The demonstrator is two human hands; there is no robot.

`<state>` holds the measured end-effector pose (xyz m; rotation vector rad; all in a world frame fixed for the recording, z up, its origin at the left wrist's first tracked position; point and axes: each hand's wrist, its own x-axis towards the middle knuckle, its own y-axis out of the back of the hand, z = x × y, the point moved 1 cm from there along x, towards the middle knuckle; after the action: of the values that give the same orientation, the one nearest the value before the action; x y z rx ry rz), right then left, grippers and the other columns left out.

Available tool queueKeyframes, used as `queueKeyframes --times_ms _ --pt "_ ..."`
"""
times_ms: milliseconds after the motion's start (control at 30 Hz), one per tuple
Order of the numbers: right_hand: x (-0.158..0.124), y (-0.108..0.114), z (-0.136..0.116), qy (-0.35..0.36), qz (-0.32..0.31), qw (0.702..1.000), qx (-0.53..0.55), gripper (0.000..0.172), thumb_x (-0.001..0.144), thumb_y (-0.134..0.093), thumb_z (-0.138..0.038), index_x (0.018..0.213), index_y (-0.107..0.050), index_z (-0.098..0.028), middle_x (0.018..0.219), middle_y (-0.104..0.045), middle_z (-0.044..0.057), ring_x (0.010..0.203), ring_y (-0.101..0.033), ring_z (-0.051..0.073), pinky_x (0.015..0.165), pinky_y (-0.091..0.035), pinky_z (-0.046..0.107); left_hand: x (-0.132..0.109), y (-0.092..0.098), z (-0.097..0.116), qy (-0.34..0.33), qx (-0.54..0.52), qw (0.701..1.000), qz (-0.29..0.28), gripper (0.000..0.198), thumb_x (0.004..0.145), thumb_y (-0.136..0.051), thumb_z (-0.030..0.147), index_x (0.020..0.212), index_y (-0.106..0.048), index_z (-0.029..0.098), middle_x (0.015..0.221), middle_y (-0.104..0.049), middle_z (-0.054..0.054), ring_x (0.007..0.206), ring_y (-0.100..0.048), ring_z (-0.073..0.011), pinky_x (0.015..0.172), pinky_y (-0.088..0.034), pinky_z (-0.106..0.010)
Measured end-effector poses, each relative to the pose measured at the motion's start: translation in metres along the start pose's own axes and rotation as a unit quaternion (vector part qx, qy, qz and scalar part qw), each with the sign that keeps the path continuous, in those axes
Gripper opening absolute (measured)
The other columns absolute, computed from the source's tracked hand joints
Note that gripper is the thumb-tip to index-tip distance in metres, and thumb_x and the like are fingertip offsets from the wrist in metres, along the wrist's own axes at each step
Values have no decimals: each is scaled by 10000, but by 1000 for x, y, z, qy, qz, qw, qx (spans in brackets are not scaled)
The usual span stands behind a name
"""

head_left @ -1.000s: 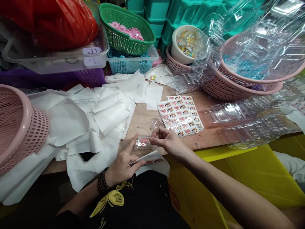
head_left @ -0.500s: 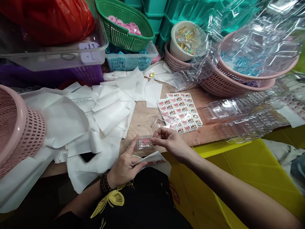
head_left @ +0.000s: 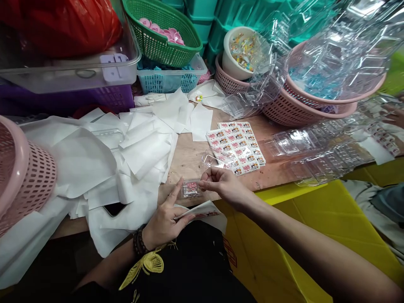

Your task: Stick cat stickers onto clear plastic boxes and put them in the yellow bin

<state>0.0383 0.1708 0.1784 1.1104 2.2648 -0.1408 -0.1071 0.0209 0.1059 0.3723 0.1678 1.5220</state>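
A small clear plastic box (head_left: 191, 192) lies at the table's front edge, with a sticker (head_left: 192, 185) printed in red over its top. My right hand (head_left: 219, 185) pinches the sticker's right end between thumb and forefinger. From the other side, my left hand (head_left: 168, 216) reaches its forefinger to the box's left edge. Its thumb and other fingers grip a bent sticker sheet (head_left: 208, 209), white backing outward, just in front of the box. Behind my right hand sit a clear plastic piece (head_left: 211, 158) and a stack of sticker sheets (head_left: 238, 145) with cat pictures.
Loose white papers (head_left: 148, 151) cover the left, partly over a phone (head_left: 114, 209). Pink baskets (head_left: 315, 111) and clear plastic trays (head_left: 328, 162) stand at right. Behind are a green basket (head_left: 164, 50) and a white bowl (head_left: 229, 54). Another person's hand (head_left: 396, 114) shows at far right.
The sticker's printed face now tilts slightly differently over the box, its right end still pinched. My left hand has barely moved. Another person's hand has come into view at far right.
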Motion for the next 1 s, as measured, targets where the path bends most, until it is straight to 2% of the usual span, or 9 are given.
queueKeyframes --times_ms 267,433,533,633,767,833,900,933,1000 --pt "2 0 3 12 10 999 -47 351 619 -796 -467 671 -583 -194 600 -593 -13 577 -508 132 574 -339 286 1 1 5 -14 30 999 6 191 922 -626 247 834 -783 185 1666 -129 -37 1247 -617 -302 1097 -503 -384" --pt "3 -3 5 41 12 995 -87 317 660 -750 -456 663 -561 -203 586 -532 -32 550 -452 117 531 -317 266 7 3 11 -75 112 991 7 144 914 -627 195 897 -769 212 1618 -305 -52 1428 -414 -322 1206 -340 -504" --pt "1 -5 3 80 24 982 -167 240 736 -697 -387 681 -544 -210 599 -519 -28 553 -454 121 536 -330 266 10 4 14 -89 134 987 -4 164 922 -603 185 852 -750 190 1593 -361 -80 1438 -402 -319 1221 -300 -535" --pt "-7 -2 -2 103 54 938 -326 186 799 -682 -336 894 -608 -193 644 -580 14 596 -530 176 588 -366 302 12 5 15 -85 144 986 -3 174 922 -597 183 832 -745 185 1567 -411 -91 1428 -422 -301 1219 -320 -513" --pt "-22 3 -4 210 106 822 -518 495 843 -689 -398 1253 -553 -156 975 -677 153 848 -617 291 695 -416 363 12 5 15 -87 148 985 -4 166 914 -605 171 839 -753 184 1570 -406 -101 1428 -421 -291 1225 -305 -503" --pt "-26 2 1 277 73 768 -573 391 866 -676 -345 1210 -591 -182 1162 -658 165 967 -605 298 755 -422 375 12 5 16 -86 144 986 -6 166 907 -621 179 808 -755 182 1584 -383 -96 1437 -406 -304 1224 -298 -506" --pt "-26 5 8 316 52 732 -601 178 918 -599 -246 1083 -649 -200 1159 -683 127 987 -598 273 795 -405 382 12 8 17 -80 130 988 -11 176 900 -633 186 776 -758 187 1609 -337 -73 1441 -396 -317 1222 -297 -505" --pt "-24 9 10 324 65 728 -601 139 942 -552 -214 1021 -666 -205 1118 -704 112 981 -597 265 808 -396 388 11 10 17 -76 120 990 -12 185 899 -636 191 761 -760 189 1622 -307 -61 1436 -404 -322 1220 -298 -502" --pt "-16 24 10 322 137 747 -565 178 965 -504 -219 930 -678 -205 1073 -717 108 989 -594 267 826 -391 402 9 17 19 -70 100 993 -5 200 900 -636 204 750 -767 192 1643 -252 -52 1410 -440 -332 1212 -307 -499"
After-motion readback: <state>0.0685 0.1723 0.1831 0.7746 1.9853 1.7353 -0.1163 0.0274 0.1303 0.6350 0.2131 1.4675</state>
